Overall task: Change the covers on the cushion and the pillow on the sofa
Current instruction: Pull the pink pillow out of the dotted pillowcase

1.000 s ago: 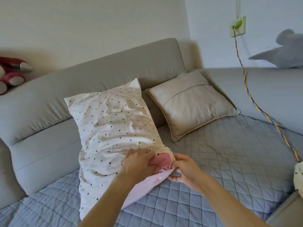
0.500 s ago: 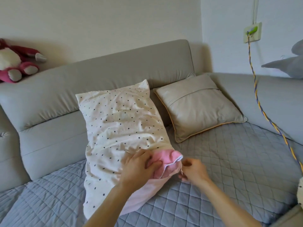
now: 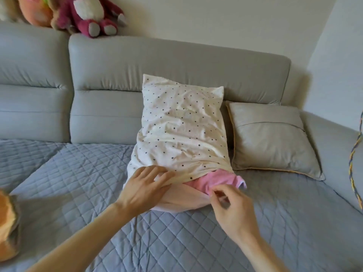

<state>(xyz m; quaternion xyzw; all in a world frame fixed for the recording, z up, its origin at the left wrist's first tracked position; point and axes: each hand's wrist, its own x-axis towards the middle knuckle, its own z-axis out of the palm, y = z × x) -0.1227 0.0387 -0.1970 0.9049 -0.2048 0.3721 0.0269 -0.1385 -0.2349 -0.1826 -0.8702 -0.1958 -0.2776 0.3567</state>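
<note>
Against the sofa (image 3: 176, 61) back, the dotted cover (image 3: 182, 130) is only opened, with the pink pillow (image 3: 216, 179) peeking out. Your left hand (image 3: 145, 187) lies flat on the hem and your right hand (image 3: 233, 207) pinches the cover's lower edge. The cushion (image 3: 271, 138) just beside looks untouched.

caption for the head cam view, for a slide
Left hand rests on the polka-dot cover while the right hand pinches its open end, pink pillow peeking out.

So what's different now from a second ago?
More of the pink pillow has come out of the dotted cover. The left hand now lies flatter on the cover's edge. The right hand sits with curled fingers at the opening, its grip too blurred to tell. The beige cushion stayed leaning on the sofa.
</note>
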